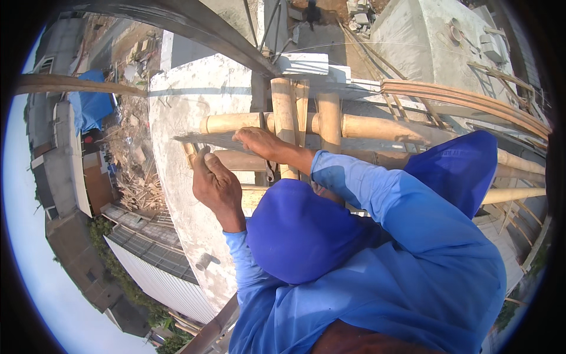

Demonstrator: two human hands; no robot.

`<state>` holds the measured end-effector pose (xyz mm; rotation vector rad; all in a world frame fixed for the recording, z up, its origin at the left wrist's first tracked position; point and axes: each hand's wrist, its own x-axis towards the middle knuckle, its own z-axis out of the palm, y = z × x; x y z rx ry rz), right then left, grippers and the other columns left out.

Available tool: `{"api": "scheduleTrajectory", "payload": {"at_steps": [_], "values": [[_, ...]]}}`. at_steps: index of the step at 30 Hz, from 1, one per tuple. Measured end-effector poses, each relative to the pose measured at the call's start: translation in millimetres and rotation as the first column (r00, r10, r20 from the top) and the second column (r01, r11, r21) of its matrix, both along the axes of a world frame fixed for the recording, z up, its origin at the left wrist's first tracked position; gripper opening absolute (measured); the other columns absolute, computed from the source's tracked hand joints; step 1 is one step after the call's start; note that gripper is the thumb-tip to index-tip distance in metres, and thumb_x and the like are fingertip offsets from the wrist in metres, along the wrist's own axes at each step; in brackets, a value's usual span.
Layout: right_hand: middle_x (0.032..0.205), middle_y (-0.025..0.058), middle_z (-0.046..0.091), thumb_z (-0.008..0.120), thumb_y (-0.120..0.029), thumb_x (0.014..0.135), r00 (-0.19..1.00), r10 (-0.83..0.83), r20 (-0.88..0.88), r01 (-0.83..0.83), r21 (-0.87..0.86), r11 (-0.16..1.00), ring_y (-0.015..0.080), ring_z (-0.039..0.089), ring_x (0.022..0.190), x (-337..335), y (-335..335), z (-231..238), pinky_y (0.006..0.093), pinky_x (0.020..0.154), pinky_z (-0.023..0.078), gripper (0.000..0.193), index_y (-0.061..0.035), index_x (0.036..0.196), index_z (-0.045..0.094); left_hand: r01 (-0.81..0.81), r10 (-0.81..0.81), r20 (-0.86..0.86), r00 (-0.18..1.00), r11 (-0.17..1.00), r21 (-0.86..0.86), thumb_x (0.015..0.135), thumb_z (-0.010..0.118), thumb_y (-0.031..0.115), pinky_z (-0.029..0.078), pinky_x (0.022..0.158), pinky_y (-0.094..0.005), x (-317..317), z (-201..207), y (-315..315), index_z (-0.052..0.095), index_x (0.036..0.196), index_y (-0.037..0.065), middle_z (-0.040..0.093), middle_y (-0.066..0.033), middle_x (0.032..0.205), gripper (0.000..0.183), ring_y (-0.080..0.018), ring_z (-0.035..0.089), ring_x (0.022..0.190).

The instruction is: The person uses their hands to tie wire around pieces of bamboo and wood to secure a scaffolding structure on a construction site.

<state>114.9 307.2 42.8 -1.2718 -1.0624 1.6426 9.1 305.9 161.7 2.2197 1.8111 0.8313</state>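
My left hand (217,186) is closed, its thumb against bent fingers, beside the cut end of a short bamboo piece (190,154). Whatever is between those fingers is hidden. My right hand (259,144) reaches across with fingers curled down onto a thin, dark grey streaky strip (203,140), which looks like a bundle of wires. The strip lies along a horizontal bamboo pole (233,123). Upright bamboo poles (285,127) cross it just right of my right hand. Below that wrist a small metal tool (270,171) hangs, partly hidden.
My blue-clad knee (295,230) rises between my arms. A pale concrete wall (188,236) runs along the left, dropping off to rubble (138,159) far below. A dark beam (206,26) slants overhead; bundled wooden strips (460,97) stretch off right.
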Motion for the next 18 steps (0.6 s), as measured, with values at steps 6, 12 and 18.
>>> {"api": "scheduleTrajectory", "payload": {"at_steps": [6,12,18], "values": [[0.068,0.0013,0.046,0.031,-0.039,0.099,0.795,-0.292,-0.531,0.07,-0.398,0.915,0.013,0.044,0.055,7.6,14.7,26.9,0.0262,0.049,0.037,0.043,-0.002,0.098,0.052,0.219,-0.112,0.28,0.954,0.895,-0.388,0.094,0.052,0.02,0.045,0.055,-0.035,12.8,-38.4,-31.2,0.063,0.094,-0.001,0.062,-0.0159,0.067,0.023,-0.0232,0.058,0.058],[0.058,-0.005,0.032,0.036,-0.039,0.098,0.868,-0.211,-0.45,0.241,0.011,0.97,0.0067,0.029,0.049,0.8,14.6,46.1,0.0236,0.045,0.027,0.04,-0.0106,0.07,0.043,0.014,0.225,0.248,0.942,0.714,-0.7,0.093,0.052,0.016,0.04,0.055,-0.0327,-6.5,-64.8,-52.2,0.062,0.09,-0.004,0.057,-0.014,0.065,0.023,-0.0153,0.047,0.058],[0.058,-0.0043,0.033,0.044,-0.049,0.093,0.542,-0.341,-0.768,0.466,-0.062,0.882,0.0077,0.03,0.05,-1.8,-18.5,21.6,0.023,0.046,0.027,0.046,-0.0129,0.065,0.039,0.133,0.266,0.355,0.896,0.602,-0.787,0.092,0.051,0.016,0.04,0.058,-0.0335,-38.8,-92.7,-50.5,0.062,0.094,-0.004,0.056,-0.0129,0.065,0.024,-0.0173,0.047,0.06]]}}
